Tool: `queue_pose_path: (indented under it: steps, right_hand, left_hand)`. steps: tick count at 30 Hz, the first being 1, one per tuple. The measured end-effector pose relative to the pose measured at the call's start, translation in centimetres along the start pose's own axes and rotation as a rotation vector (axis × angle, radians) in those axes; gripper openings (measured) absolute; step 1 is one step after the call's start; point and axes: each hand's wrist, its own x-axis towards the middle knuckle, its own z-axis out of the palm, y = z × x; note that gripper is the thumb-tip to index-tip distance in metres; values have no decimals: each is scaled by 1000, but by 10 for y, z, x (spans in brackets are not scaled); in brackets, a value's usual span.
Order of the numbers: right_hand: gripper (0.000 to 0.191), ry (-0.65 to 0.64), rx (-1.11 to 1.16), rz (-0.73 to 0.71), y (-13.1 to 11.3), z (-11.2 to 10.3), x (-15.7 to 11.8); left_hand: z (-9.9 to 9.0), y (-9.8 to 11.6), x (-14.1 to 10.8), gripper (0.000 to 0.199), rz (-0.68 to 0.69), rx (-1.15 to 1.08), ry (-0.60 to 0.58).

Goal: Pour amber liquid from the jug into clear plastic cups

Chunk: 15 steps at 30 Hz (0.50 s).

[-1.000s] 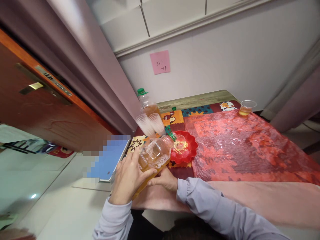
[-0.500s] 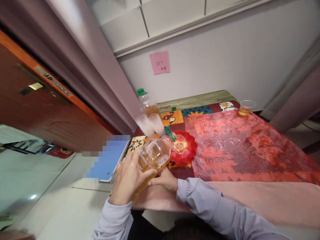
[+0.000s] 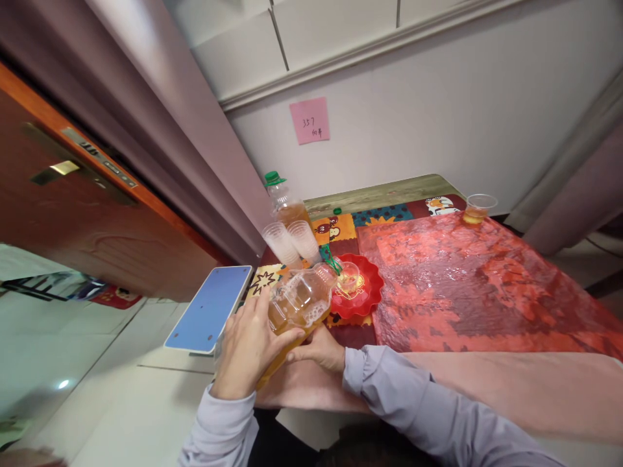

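A large clear bottle (image 3: pixel 304 297) of amber drink lies tilted between my hands, its uncapped neck with a green ring pointing right. My left hand (image 3: pixel 248 344) is wrapped over its near side. From below, my right hand (image 3: pixel 318 349) grips it, the fingers partly hidden underneath. The bottle's mouth is at a clear plastic cup (image 3: pixel 349 277), which stands on a red scalloped plate (image 3: pixel 372 295). Whether liquid is flowing I cannot tell. Two stacks of clear cups (image 3: pixel 304 240) stand behind the bottle.
A second bottle (image 3: pixel 291 207) with a green cap stands at the back left. A loose green cap (image 3: pixel 337 211) lies near it. At the far right a cup (image 3: pixel 477 209) holds some amber drink. A blue stool (image 3: pixel 209 310) stands left of the table (image 3: pixel 462 285).
The view has shifted very slightly. Both hands and the tilted bottle stay almost where they were, with the bottle's mouth still at the cup.
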Motion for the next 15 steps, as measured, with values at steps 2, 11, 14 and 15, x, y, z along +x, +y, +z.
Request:
queue_pose_path:
  steps: [2,11,14,15]
  right_hand:
    - [84,6,4,-2,0,0,0]
    - [83,-9,27,4,-3,1,0]
    - [83,-2,18,4,-2,1,0]
    - [85,2,15,9,-2,0,0]
  left_hand:
    - [0,0,0,79,2,-2,3]
    - [-3,3,0,82,2,12,-1]
    - [-3,4,0,81,2,15,5]
    - [-3,5,1,81,-3,18,3]
